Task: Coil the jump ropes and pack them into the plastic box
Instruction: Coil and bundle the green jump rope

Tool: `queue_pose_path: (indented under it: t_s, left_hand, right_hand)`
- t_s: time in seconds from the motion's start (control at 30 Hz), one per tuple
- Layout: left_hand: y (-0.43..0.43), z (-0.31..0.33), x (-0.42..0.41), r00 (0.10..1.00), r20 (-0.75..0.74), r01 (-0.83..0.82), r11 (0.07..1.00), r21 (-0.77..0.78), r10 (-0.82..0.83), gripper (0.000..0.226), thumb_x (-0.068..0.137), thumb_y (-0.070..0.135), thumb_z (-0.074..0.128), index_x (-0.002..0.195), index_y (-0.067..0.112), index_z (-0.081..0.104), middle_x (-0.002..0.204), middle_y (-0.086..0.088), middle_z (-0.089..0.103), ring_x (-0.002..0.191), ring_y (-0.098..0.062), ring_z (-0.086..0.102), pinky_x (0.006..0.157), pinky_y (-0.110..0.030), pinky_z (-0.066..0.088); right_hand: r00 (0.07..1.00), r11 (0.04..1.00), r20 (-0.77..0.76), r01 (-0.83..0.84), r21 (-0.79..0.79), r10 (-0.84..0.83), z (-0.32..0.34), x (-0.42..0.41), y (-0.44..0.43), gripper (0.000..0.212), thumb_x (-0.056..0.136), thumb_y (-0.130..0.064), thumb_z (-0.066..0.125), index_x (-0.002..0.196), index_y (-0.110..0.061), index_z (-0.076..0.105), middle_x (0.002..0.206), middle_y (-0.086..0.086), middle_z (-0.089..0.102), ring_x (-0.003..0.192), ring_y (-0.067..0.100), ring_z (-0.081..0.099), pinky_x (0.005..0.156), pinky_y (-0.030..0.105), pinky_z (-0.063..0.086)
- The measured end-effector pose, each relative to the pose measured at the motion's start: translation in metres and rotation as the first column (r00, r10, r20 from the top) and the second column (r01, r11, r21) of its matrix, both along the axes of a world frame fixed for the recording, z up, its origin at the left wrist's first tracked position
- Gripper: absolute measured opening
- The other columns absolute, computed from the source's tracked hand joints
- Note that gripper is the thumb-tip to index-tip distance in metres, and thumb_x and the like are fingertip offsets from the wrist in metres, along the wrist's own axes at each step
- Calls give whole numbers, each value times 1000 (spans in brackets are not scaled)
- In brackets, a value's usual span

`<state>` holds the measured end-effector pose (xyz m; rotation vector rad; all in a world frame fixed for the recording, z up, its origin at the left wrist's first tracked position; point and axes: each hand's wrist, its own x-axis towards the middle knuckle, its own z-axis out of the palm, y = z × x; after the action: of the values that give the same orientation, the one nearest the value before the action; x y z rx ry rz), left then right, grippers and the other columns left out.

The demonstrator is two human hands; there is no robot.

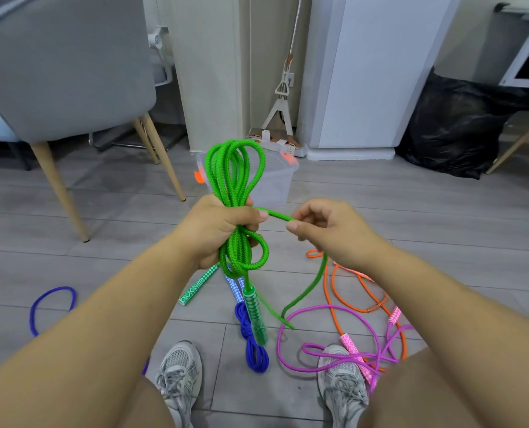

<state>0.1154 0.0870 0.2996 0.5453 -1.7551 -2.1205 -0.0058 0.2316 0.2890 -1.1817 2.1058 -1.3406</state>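
My left hand grips a bundle of green jump rope loops held upright in front of me. One green handle hangs below the bundle. My right hand pinches a free strand of the same green rope just right of the bundle; that strand trails down to the floor. Behind the loops, a clear plastic box with orange latches stands open on the floor. A second green handle lies on the floor.
On the grey floor lie a blue rope, a purple-pink rope and an orange rope near my shoes. A grey chair stands left, a white cabinet and black bag behind.
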Motion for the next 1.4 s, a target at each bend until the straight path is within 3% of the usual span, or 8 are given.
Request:
queue_pose_path:
  t_s: [0.33,0.47,0.53,0.7,0.9,1.1,1.23,1.4]
  left_hand:
    - [-23,4,10,940,-21,-339,940,27,340,30,76,-14,63,74,12,48,52,-5,44,39,-13,48,40,-22,45]
    - [-18,1,7,958,-12,-286,958,31,286,39,81,-8,59,53,14,43,37,4,36,34,-11,39,38,-18,37]
    - [-12,1,4,970,-16,-242,968,61,243,41,85,-2,57,54,15,37,37,5,32,35,-11,38,38,-15,34]
    - [7,0,-2,987,14,-159,983,93,158,29,91,7,53,64,12,41,41,3,34,38,-12,41,39,-19,37]
    - [21,1,-8,975,-27,-221,975,12,222,13,90,14,57,80,5,56,47,1,46,46,-13,50,45,-23,42]
    - [22,-1,-12,957,-34,-288,958,-14,287,19,90,20,59,75,9,59,58,-2,53,48,-12,53,51,-28,43]
    - [21,-3,-13,956,-22,-295,952,-78,294,17,89,24,61,79,10,62,67,-4,57,47,-8,54,51,-26,45]
    - [20,-2,-11,946,0,-322,938,-129,325,21,87,20,65,68,13,61,52,1,52,49,-12,48,57,-30,42]
  right_hand:
    - [976,956,-194,151,250,-103,-14,-42,46,14,92,-25,56,78,-26,62,68,0,56,62,10,49,61,25,39]
    - [959,979,-234,186,86,-161,-7,-31,42,15,94,-14,52,93,-20,65,67,-4,53,59,-2,47,61,15,37]
    - [970,981,-149,189,-36,-192,-2,-18,33,17,94,-11,50,97,-19,64,66,-7,47,52,-4,46,54,7,35]
    - [973,951,85,227,-209,-213,3,8,5,19,94,-12,51,104,-19,65,64,-3,44,42,3,45,44,19,42]
    - [948,915,218,287,-283,-230,9,25,-18,15,91,-15,58,83,-23,47,61,4,53,37,6,43,39,20,35]
    - [981,960,-38,177,-218,-189,8,36,-27,19,88,-17,61,73,-27,54,62,-8,57,47,-2,48,53,16,36]
    - [990,981,-65,113,-160,-125,7,37,-28,10,89,-13,57,86,-21,62,66,-13,61,52,-3,50,55,11,37]
    - [991,988,-84,91,-122,-102,5,33,-25,9,89,-13,59,94,-16,66,72,-13,60,55,-1,53,58,12,43]
